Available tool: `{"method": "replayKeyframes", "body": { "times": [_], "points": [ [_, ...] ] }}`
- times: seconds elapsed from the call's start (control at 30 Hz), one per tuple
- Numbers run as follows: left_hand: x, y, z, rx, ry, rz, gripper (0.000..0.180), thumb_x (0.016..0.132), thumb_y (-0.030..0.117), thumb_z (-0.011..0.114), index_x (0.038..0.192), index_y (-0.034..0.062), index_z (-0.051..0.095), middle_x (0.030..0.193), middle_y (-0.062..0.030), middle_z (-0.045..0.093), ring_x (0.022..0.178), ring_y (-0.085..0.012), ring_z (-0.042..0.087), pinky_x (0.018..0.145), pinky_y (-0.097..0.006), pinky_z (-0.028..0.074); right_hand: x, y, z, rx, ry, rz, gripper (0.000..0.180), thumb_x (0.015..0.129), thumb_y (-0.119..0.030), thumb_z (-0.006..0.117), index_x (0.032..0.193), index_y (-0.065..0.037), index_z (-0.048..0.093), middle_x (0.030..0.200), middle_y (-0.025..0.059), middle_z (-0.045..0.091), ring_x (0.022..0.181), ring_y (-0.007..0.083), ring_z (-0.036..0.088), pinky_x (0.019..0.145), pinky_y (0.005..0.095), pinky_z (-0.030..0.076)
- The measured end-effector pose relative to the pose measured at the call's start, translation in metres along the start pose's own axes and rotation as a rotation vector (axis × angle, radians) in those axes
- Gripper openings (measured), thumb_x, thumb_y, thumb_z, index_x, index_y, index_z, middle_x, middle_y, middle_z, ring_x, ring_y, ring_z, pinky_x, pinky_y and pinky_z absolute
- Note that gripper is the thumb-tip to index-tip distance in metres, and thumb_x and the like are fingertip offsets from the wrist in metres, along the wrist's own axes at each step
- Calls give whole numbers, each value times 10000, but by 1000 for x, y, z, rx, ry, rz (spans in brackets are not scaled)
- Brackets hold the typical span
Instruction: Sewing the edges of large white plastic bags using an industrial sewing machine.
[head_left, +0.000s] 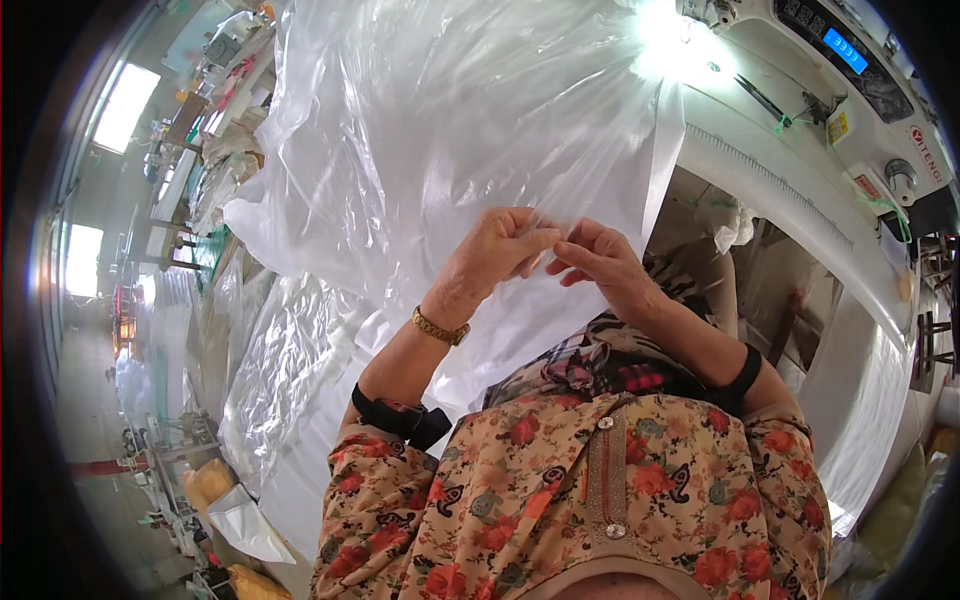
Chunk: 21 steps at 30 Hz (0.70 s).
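A large translucent white plastic sheet [430, 120] spreads in loose, shiny folds from the lit needle area of a sewing machine [850, 70] down toward my lap. My left hand [497, 248], with a gold watch [440, 327] on its wrist, lies over the sheet with thumb and fingers pinched together. Facing it, my right hand [608, 265] has its fingers curled and its thumb pressed in. The fingertips of both nearly touch, and they appear to pinch a thin part of the sheet between them. Most of that pinched part is hidden by the fingers.
Along the white machine table [745, 165] runs a ruler scale. A dark slim tool [762, 100] lies near the machine head. More crumpled plastic sheeting [285, 370] hangs at the left. Farther left stand cluttered benches, and a white bag [250, 525] lies at lower left.
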<state>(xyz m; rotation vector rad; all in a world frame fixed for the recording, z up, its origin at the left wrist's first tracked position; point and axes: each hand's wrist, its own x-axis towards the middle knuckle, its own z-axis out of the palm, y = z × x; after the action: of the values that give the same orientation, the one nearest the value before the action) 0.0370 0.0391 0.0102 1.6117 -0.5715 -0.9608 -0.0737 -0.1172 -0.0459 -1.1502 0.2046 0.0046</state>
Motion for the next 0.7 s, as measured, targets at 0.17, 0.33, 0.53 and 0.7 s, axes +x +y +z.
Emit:
{"method": "replayKeyframes", "body": {
  "times": [0.17,0.33,0.53,0.7],
  "points": [
    [-4,-2,-5,135,221,86,156,936,147,641,842,25,668,586,37,556,498,-15,460,427,-201,314,4,19,-8,-33,-32,11,211,992,-252,609,940,-51,642,883,48,694,774,125,666,721,263,520],
    [-8,-8,-22,170,267,94,135,937,140,640,858,34,667,595,36,576,488,-14,461,422,-201,319,4,20,-7,-82,67,82,222,990,-256,611,930,-44,635,884,37,692,744,114,655,692,253,516],
    [-10,-5,-26,95,185,212,104,926,128,654,884,34,671,692,10,628,495,-17,441,431,-188,315,-21,-9,-19,-1051,154,-502,164,916,-180,682,961,-41,607,759,113,654,635,212,641,582,313,487],
    [-18,2,-18,-65,59,83,88,923,97,654,920,13,676,740,-22,664,481,-14,435,405,-170,299,-59,-7,-37,-1394,18,-345,269,887,-196,689,1102,-70,589,731,142,652,689,346,650,607,421,493]
  ]
}}
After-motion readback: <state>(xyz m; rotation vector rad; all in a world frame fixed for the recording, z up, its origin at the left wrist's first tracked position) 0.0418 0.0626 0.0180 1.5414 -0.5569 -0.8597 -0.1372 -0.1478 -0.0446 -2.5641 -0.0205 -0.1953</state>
